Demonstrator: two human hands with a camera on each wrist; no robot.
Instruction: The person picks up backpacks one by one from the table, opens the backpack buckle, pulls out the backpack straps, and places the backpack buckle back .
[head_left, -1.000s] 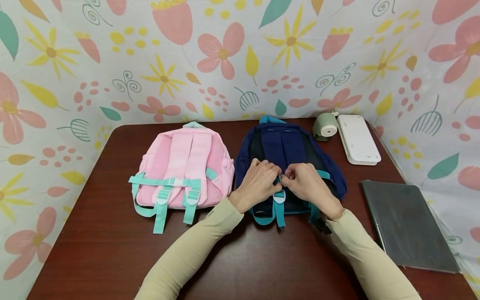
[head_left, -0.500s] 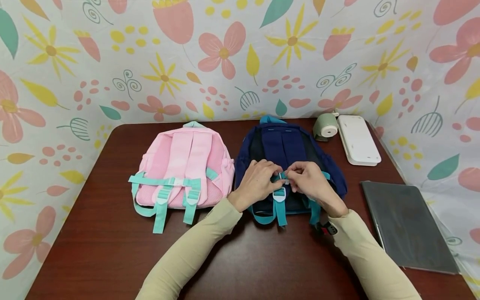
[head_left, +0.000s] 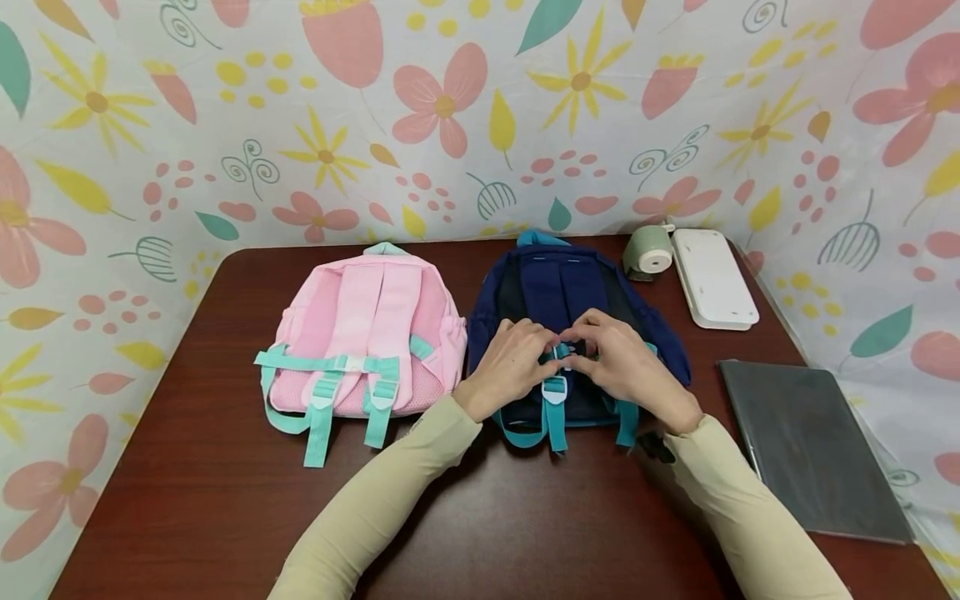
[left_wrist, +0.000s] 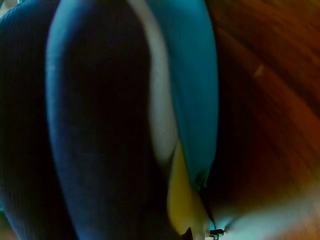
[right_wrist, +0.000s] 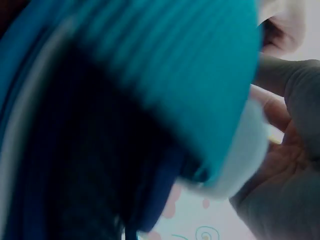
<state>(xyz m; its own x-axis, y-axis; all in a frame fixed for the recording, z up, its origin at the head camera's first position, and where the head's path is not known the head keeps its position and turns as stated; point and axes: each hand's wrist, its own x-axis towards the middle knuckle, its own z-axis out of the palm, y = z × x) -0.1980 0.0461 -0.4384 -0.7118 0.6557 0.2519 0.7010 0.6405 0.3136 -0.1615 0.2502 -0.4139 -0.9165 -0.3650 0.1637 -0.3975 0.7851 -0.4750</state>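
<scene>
A navy blue backpack (head_left: 536,279) lies straps-up on the table, with a teal chest strap (head_left: 557,353) crossing its lower middle. My left hand (head_left: 513,362) pinches this strap near its small pale buckle, with the thumb pointing right. From the other side my right hand (head_left: 622,358) holds the buckle area, fingers arched above and thumb below. The fingertips of both hands nearly meet and hide most of the buckle. Just beneath, a white slider (head_left: 554,389) sits on a hanging teal strap. A blurred teal strap (right_wrist: 175,65) fills much of the right wrist view, beside the hand (right_wrist: 285,175).
A pink backpack (head_left: 360,308) with mint straps lies to the left, its chest strap fastened across. At the back right stand a green pencil sharpener (head_left: 649,250) and a white case (head_left: 714,279). A dark grey folder (head_left: 817,450) lies at the right edge.
My right hand has shifted its hold: its fingers have spread from the thumb and arched over the buckle. My left hand stays nearly in place on the strap.
</scene>
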